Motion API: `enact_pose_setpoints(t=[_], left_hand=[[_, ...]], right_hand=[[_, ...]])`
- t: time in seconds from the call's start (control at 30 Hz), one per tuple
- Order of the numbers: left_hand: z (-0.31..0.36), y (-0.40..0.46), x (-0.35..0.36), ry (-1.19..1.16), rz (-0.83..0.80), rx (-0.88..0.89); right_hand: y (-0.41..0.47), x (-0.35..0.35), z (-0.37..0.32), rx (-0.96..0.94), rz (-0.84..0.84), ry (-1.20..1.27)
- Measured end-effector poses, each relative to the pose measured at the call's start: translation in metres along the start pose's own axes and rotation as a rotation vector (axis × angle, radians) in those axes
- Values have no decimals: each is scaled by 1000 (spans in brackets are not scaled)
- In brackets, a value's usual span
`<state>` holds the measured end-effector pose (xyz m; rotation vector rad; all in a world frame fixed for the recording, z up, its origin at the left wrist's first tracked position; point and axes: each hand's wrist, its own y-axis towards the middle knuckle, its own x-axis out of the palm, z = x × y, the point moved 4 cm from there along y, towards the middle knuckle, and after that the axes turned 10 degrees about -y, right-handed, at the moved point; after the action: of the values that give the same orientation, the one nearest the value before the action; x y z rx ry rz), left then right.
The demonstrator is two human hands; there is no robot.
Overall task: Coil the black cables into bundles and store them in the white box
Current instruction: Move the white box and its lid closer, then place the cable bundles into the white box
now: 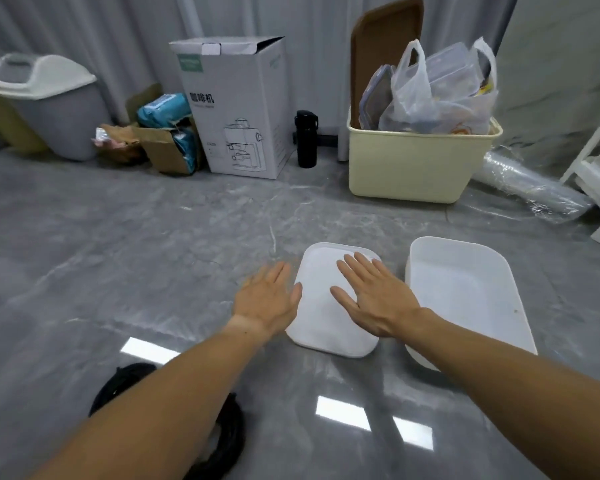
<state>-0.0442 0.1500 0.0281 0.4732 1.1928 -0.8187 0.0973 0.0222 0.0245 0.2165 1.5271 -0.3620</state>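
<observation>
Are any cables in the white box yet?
No, the white box shows only its bare inside, and the black cables lie on the floor under the left arm.

Open grey floor [153,237] lies left of and beyond the white lid [323,320] and the white box [465,292]; a narrow gap separates these two. Coiled black cables [229,431] occupy the near-left floor; cartons and bins line the far wall.

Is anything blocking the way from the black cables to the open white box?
Yes. The flat white lid lies on the floor between the black cables, near the bottom left, and the open white box on the right. Both open hands hover there too.
</observation>
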Motion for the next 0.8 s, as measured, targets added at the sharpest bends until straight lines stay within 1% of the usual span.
enact_pose_setpoints(t=[0.1,0.3,0.43,0.5,0.57,0.7,0.8], left_hand=[[-37,-14,-8,-16,-9,-87],[-110,-49,-18,-59,15,-238],[-153,-79,-22,-19,40,-295],[-170,-95,-24,11,55,-303],[-185,-110,-26,-13,72,-333],[-207,-133,-27,-52,89,-401],[-218,-146,-23,-41,90,-419]], right_hand=[[11,0,-36,-57,-9,14],[26,2,-116,-216,49,-31],[30,10,-161,-270,-5,39],[31,14,-180,-290,-28,66],[30,17,-196,-318,-37,77],[25,21,-221,-375,18,31],[24,28,-235,-385,-7,32]])
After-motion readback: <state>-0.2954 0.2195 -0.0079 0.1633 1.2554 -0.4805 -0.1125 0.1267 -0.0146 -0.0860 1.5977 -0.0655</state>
